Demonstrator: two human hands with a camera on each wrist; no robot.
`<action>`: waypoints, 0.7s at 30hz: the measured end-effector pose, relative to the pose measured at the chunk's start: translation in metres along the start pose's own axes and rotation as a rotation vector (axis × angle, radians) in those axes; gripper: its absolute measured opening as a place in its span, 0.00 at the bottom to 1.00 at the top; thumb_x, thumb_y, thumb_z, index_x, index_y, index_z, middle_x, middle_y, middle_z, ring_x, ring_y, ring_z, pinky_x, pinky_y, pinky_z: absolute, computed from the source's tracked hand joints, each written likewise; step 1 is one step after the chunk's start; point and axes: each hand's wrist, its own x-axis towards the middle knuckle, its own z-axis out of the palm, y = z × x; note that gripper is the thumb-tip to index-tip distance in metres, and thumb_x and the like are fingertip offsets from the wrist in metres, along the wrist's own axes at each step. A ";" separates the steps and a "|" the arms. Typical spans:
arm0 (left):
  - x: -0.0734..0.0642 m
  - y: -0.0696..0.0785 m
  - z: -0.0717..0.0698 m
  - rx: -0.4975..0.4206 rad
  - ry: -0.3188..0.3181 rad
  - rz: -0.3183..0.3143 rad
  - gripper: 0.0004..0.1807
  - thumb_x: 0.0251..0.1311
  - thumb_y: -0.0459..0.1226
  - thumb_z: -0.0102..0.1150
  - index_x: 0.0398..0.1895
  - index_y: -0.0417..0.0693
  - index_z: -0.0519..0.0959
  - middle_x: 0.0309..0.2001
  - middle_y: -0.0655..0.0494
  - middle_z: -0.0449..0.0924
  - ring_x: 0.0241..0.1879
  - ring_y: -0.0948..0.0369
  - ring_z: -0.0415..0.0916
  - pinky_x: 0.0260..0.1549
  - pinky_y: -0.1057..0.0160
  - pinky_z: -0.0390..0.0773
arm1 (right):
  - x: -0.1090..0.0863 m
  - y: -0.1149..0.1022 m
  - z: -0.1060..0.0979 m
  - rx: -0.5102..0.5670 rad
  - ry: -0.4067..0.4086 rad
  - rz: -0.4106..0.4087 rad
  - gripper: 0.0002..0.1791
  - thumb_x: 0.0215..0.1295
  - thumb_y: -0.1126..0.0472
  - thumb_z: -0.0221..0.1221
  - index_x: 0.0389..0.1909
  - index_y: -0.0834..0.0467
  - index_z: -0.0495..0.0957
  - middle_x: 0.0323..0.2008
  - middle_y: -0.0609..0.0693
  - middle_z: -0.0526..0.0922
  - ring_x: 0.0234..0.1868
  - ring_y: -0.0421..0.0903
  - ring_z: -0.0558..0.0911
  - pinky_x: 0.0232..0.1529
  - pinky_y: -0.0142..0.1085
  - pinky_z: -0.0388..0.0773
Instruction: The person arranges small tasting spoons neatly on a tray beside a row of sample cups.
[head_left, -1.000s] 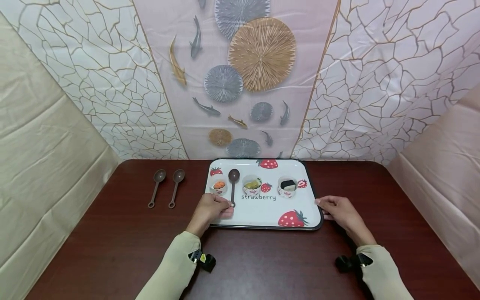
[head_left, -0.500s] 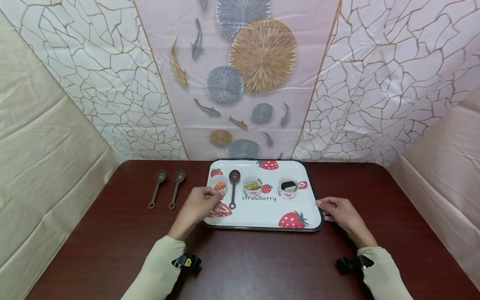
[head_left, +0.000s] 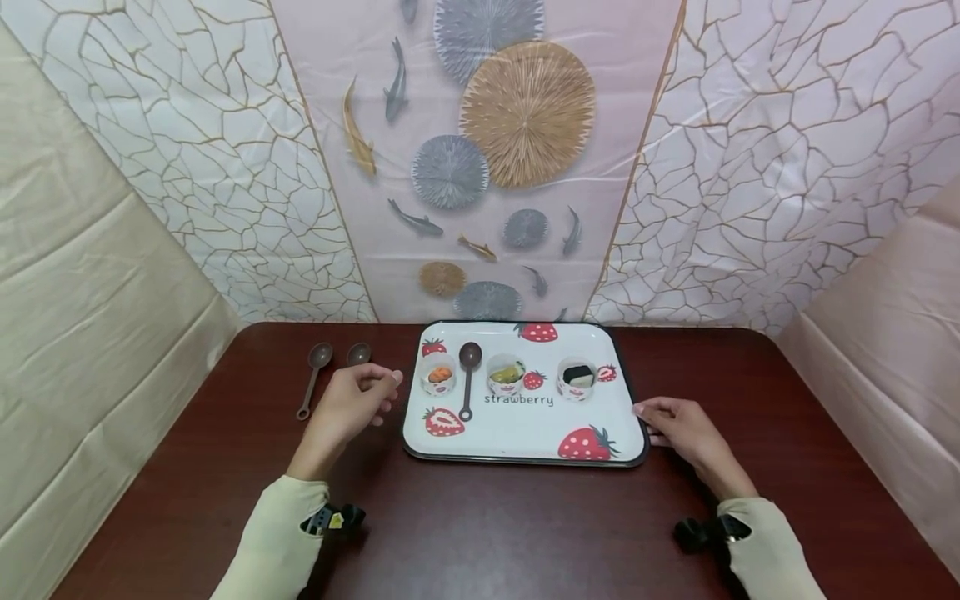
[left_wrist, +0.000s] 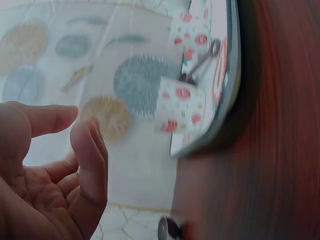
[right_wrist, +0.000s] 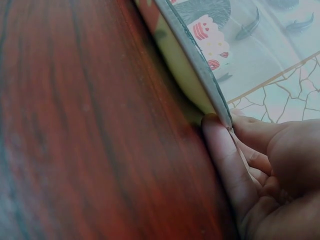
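My left hand is held over the table left of the tray, holding nothing. Its fingers are loosely bent, with thumb and forefinger apart in the left wrist view. Two brown spoons lie near it: the left spoon shows whole, while the hand hides the handle of the right spoon. At the tray's right edge my right hand pinches the rim between thumb and fingers. The white strawberry-print tray bears one brown spoon, set between a left paper cup and a middle paper cup.
A third paper cup, with black and white food in it, stands on the tray's right part. Orange food fills the left cup, green the middle one. The dark red table meets a patterned curtain at the back.
My left hand has drawn away from the spoon on the tray, leftward past the tray's edge toward the two spoons on the table. The right hand has kept its grip on the rim.
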 end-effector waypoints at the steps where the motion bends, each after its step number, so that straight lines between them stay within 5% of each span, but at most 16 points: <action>1: 0.001 -0.002 -0.003 0.017 0.002 -0.007 0.19 0.77 0.46 0.61 0.52 0.37 0.83 0.40 0.43 0.85 0.34 0.54 0.80 0.31 0.63 0.84 | 0.000 0.001 0.000 0.001 0.002 0.005 0.24 0.81 0.56 0.58 0.61 0.75 0.77 0.47 0.56 0.86 0.36 0.35 0.82 0.37 0.30 0.87; 6: 0.006 -0.014 -0.019 0.078 0.007 -0.016 0.19 0.76 0.47 0.62 0.53 0.40 0.85 0.45 0.43 0.84 0.40 0.48 0.78 0.32 0.61 0.82 | -0.001 0.003 -0.001 0.006 0.002 0.003 0.24 0.81 0.56 0.58 0.61 0.75 0.77 0.46 0.56 0.86 0.36 0.34 0.82 0.37 0.30 0.87; 13: 0.011 -0.027 -0.039 0.100 0.034 -0.015 0.16 0.74 0.44 0.64 0.52 0.40 0.84 0.40 0.44 0.84 0.34 0.50 0.81 0.35 0.57 0.86 | 0.000 0.000 -0.001 0.006 -0.002 -0.006 0.24 0.81 0.56 0.59 0.61 0.75 0.77 0.48 0.57 0.86 0.37 0.35 0.82 0.37 0.30 0.87; 21: 0.018 -0.044 -0.058 0.080 0.003 -0.079 0.17 0.74 0.40 0.63 0.54 0.33 0.82 0.43 0.44 0.87 0.39 0.55 0.86 0.42 0.53 0.90 | -0.001 -0.001 0.000 0.006 0.002 0.005 0.24 0.81 0.56 0.59 0.61 0.75 0.77 0.48 0.56 0.86 0.37 0.35 0.82 0.37 0.30 0.87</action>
